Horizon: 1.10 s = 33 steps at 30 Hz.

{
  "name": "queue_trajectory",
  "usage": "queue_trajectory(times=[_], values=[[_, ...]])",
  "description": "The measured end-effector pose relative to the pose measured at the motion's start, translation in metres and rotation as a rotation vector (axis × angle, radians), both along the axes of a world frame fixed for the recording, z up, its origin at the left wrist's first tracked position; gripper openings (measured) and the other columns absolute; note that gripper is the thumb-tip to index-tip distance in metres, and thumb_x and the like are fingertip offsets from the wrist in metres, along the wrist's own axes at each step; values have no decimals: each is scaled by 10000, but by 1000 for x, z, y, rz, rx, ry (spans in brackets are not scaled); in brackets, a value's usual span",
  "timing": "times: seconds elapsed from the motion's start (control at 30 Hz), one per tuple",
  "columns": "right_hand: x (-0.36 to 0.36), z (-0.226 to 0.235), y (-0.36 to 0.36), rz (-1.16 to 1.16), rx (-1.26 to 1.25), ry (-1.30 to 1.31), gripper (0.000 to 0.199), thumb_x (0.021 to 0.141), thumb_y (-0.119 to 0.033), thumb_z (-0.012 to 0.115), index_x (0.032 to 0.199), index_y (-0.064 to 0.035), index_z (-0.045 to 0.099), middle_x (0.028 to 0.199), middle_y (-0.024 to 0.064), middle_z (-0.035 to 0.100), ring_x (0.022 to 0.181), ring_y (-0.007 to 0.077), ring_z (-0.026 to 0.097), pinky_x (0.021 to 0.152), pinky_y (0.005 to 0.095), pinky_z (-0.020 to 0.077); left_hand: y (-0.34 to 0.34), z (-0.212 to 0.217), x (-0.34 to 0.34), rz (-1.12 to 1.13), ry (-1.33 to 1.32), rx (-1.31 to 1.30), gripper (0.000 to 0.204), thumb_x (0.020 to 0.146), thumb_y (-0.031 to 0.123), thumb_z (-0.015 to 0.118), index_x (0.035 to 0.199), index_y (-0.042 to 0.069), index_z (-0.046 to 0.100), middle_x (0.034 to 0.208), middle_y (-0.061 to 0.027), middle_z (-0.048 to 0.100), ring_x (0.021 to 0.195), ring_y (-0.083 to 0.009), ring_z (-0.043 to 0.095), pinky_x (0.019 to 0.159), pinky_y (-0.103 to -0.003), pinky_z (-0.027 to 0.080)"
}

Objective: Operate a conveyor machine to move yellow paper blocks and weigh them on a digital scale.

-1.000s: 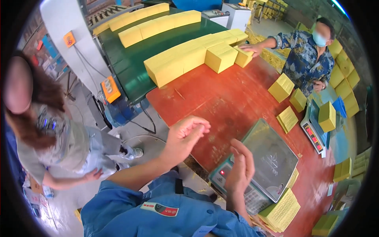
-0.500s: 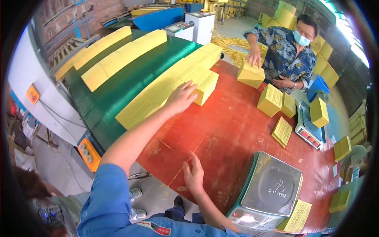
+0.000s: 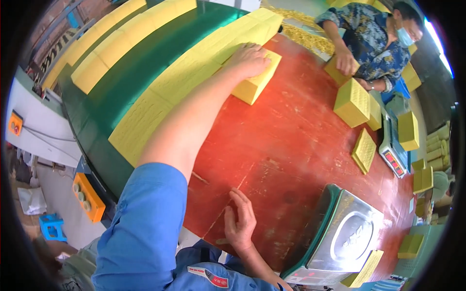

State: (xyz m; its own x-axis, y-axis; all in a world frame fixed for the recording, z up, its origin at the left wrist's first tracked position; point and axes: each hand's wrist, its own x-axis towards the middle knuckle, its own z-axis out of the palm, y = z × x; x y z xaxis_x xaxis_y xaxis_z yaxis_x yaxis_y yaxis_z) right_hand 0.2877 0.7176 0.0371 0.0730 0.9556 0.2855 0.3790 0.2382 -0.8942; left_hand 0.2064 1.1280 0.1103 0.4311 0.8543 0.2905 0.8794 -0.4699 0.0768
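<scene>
My left hand reaches far across and grips the top of a stack of yellow paper. The stack stands at the edge of the red table, beside a long row of similar yellow stacks on the green belt. Its fingers curl over the stack's upper face, and the palm's underside is hidden. My right hand hovers over the table's near part, loosely curled with thumb apart, holding nothing.
A co-worker across the red table holds a yellow stack. More stacks stand near a scale; a flat yellow pile lies beside it. A larger metal-topped scale is at near right. Orange control box hangs at left.
My left hand has moved forward from the stack's near side onto its top. My right hand stays near the table's front, its fingers slightly more curled. The view has shifted.
</scene>
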Motion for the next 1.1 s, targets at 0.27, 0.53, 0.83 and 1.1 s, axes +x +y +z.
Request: queue_trajectory(times=[0.27,0.53,0.83,1.1], values=[[-6,16,123,-252,-88,642,432,982,-123,549,1379,40,508,1363,132,543,1272,228,499,1095,367,377,-6,-16,-5,-13,-61,9,488,1013,331,416,1315,-24,561,1423,-180,530,1321,-310,487,1149,-411,334],[56,37,314,-280,162,363,587,967,-298,631,1431,15,453,1427,189,516,1242,286,527,1061,374,405,-46,-17,5,119,-379,421,263,914,238,599,955,-15,660,1110,-217,644,1077,-368,600,964,-461,474],[85,-13,434,95,-41,308,623,905,-175,677,1456,-20,430,1333,134,561,1180,218,559,986,349,475,-65,-28,11,203,-324,303,359,895,292,541,1087,34,701,1191,-149,638,1202,-339,512,1012,-478,376],[99,-4,402,284,-137,272,554,917,-135,641,1419,-5,446,1311,126,558,1182,220,537,998,365,449,-109,-13,13,254,-187,147,447,932,324,525,1238,11,617,1353,-140,545,1297,-326,422,1095,-478,309]])
